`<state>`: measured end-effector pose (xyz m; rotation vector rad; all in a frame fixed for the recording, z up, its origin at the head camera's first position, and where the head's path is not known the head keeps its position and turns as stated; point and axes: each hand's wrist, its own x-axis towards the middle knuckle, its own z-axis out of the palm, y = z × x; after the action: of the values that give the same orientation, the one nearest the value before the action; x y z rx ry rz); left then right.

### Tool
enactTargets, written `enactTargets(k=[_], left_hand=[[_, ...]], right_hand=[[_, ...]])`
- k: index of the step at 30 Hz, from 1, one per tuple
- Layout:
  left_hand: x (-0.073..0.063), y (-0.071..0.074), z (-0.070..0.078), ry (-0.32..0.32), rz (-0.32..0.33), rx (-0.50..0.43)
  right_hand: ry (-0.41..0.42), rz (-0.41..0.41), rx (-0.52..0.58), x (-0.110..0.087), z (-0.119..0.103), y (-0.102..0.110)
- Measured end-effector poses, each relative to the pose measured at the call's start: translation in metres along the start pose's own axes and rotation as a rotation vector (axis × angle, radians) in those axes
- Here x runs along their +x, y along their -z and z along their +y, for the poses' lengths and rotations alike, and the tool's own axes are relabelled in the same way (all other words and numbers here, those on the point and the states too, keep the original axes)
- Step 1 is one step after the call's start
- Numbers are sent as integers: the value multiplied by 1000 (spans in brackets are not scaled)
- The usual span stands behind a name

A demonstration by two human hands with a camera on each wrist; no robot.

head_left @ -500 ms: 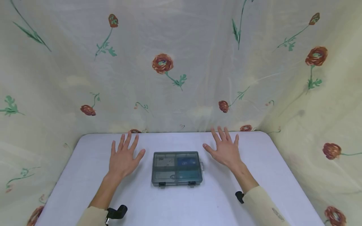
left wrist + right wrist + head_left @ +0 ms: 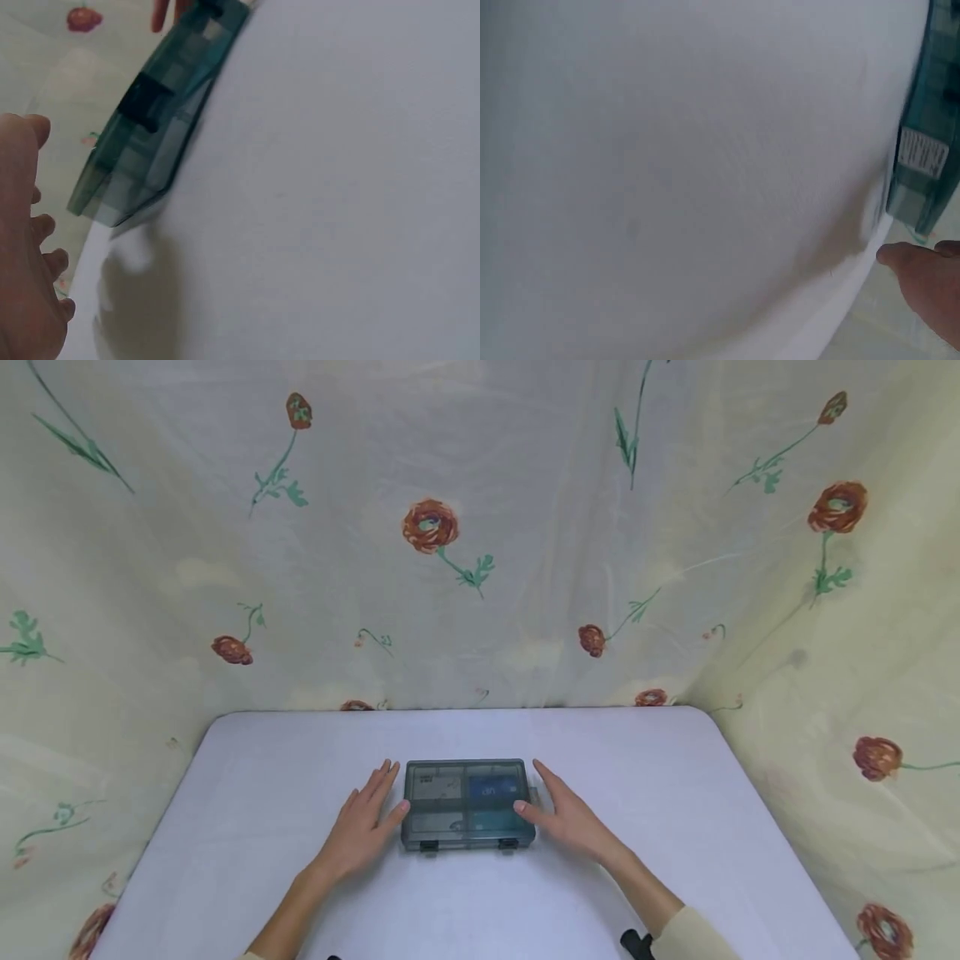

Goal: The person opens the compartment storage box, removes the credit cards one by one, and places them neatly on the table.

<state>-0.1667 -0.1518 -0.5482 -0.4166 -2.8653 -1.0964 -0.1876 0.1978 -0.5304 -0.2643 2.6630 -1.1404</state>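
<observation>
The left hand, fingers extended and thumb apart, is just left of the translucent case; the right hand, likewise extended, is at the case's right side, contact indeterminable. A white table supports the case; floral fabric hangs beyond it.

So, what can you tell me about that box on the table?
The box is flat, rectangular and transparent teal, seemingly plastic. It is shut, with two black latches along the near edge; grey and blue patches show through. A striped label is on one side. It lies on the white table between the left hand and the right hand; whether either touches it is unclear.
</observation>
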Motion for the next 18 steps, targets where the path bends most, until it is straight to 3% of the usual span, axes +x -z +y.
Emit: enactTargets(k=[6, 11, 18], left_hand=[[-5, -21, 2, 33, -25, -89], [-8, -32, 1, 55, -43, -74], [-10, -36, 2, 76, -86, -53]], right_hand=[[-18, -41, 99, -7, 1, -18], [9, -52, 127, -8, 2, -22], [-2, -126, 187, -9, 3, -23]])
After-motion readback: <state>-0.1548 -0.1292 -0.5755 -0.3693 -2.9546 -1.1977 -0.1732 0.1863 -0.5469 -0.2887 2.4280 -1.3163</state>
